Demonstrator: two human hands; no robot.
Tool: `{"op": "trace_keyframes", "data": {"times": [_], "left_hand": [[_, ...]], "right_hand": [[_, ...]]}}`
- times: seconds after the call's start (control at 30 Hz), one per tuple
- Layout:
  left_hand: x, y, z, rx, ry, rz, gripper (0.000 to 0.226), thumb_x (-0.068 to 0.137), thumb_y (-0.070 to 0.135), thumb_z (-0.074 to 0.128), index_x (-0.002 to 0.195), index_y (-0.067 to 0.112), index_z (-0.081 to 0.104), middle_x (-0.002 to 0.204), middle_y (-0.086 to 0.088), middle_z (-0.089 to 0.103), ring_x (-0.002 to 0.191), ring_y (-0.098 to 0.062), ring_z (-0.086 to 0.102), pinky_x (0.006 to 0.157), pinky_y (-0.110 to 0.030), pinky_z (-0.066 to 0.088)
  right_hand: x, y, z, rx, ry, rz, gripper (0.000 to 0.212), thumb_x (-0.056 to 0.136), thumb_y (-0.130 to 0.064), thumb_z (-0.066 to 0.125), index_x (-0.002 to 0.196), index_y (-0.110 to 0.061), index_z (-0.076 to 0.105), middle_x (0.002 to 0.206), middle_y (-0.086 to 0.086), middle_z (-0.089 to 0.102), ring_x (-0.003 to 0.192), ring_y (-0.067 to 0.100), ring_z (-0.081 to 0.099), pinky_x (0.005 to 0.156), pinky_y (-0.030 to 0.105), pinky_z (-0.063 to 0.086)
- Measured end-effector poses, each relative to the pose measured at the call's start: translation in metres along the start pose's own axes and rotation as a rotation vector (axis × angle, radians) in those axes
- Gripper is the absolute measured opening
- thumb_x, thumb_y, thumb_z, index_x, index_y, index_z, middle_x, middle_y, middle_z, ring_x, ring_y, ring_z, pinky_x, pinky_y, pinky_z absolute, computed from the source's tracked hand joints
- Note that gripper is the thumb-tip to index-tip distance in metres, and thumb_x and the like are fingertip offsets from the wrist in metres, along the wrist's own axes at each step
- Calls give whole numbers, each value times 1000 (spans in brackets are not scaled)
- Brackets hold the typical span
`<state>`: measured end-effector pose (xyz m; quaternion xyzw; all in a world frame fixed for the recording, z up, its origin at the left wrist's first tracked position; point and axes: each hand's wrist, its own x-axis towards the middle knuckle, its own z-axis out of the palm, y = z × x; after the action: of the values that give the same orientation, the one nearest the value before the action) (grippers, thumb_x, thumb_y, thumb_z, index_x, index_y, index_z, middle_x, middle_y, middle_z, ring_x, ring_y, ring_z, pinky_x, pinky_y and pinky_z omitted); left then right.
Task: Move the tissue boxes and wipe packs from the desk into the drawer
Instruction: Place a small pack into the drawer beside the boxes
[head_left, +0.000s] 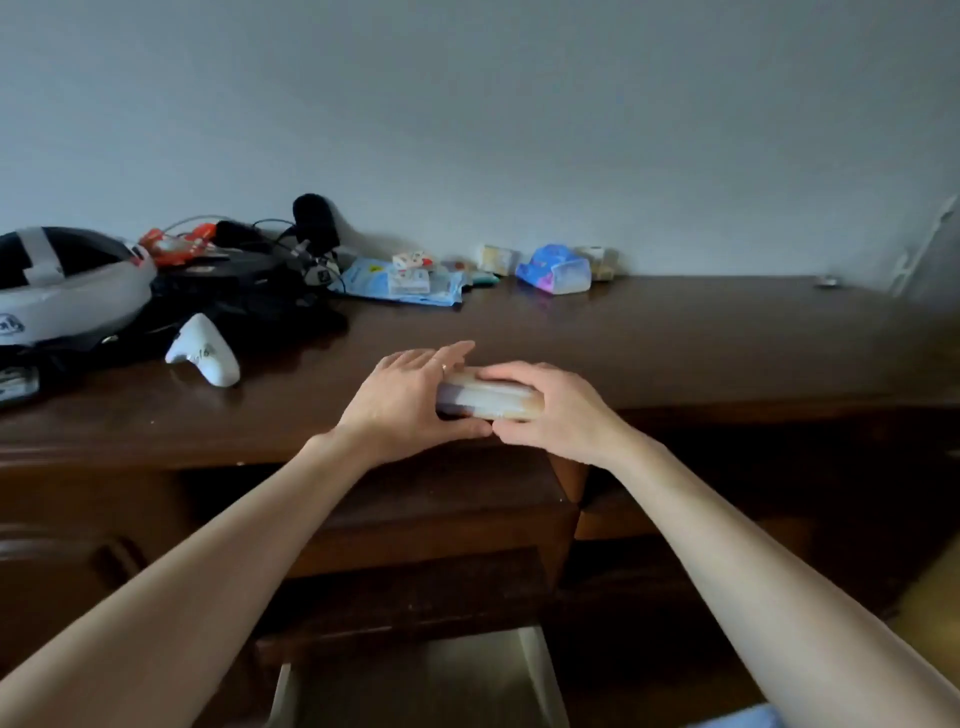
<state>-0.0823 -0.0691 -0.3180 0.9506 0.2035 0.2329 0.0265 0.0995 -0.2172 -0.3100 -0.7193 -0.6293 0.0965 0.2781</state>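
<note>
A pale, flat wipe pack (485, 399) hovers over the front edge of the dark wooden desk (675, 338). My left hand (410, 402) grips its left end and my right hand (550, 410) grips its right end. Below, a light-coloured drawer (535, 660) stands pulled out, its inside dim. More packs lie along the back of the desk: a light blue wipe pack (395, 283) with a small box on it, a blue and purple pack (553, 270), and small pale tissue packs (498, 258) by the wall.
At the desk's left sit a white and black headset (62, 291), a white controller (205, 351), a black bag with cables (249, 291) and a microphone (317, 221). A small metal object (828, 282) lies at the far right. An upper drawer (441, 509) juts out under the desk edge.
</note>
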Motion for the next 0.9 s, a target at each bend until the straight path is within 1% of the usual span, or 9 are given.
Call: {"op": "trace_keyframes", "data": {"times": [0.07,0.13,0.27,0.37,0.5,0.6,0.7,0.77,0.9], "left_hand": [[15,1,-21,33,33,97,80,80,68,68,147,28,48,141,5,59,131,-19,53,108,-35,42],[10,8,-26,68,240,212,55,89,43,72,137,18,61,133,-1,66,122,-23,62,104,-37,48],[-75,24,23,52,471,260,36,97,17,62,132,12,65,133,-5,66,122,-26,63,102,-38,52],[-147,29,78,-29,353,254,36,92,7,68,128,7,68,128,-10,69,115,-29,67,92,-40,57],[-219,35,142,-83,156,75,29,89,6,69,117,7,74,113,-8,75,102,-22,73,87,-29,57],[-246,25,164,-160,30,-196,36,89,6,71,123,15,70,115,-4,74,102,-17,72,88,-20,49],[-249,21,165,-228,63,-314,33,94,17,63,126,23,69,115,5,72,104,4,63,89,-4,41],[-234,21,159,-352,143,-329,29,97,24,57,124,28,69,118,16,67,110,18,53,93,0,37],[-218,11,148,-673,33,-470,35,94,22,51,122,33,69,127,14,67,119,1,58,101,-28,48]], "right_hand": [[8,-2,-24,-145,133,-98,66,77,-44,73,140,-47,54,129,-22,60,117,7,55,96,34,48],[6,-1,-30,-195,342,-208,62,78,-24,73,138,-38,62,132,-17,66,120,11,57,101,38,49],[-46,10,59,-174,573,-363,52,81,-1,70,129,-19,71,134,-3,69,124,21,64,115,42,41],[-107,40,127,-116,426,-332,55,81,2,76,134,-13,69,137,2,68,127,24,61,107,48,49],[-157,66,183,52,-278,173,77,89,-76,56,156,-44,36,166,-10,33,152,15,28,121,45,28],[-160,84,201,468,-424,628,100,73,-100,36,155,-43,37,166,-11,32,148,16,34,109,32,28],[-162,98,213,871,-466,920,77,70,-86,65,128,-36,69,139,4,65,116,29,67,89,43,60],[-160,96,220,1169,-517,964,61,74,-65,83,121,-28,75,128,17,71,104,37,74,81,46,64],[-136,96,225,1386,-275,890,50,73,-29,93,116,-9,79,113,18,76,89,24,77,64,29,63]]}}
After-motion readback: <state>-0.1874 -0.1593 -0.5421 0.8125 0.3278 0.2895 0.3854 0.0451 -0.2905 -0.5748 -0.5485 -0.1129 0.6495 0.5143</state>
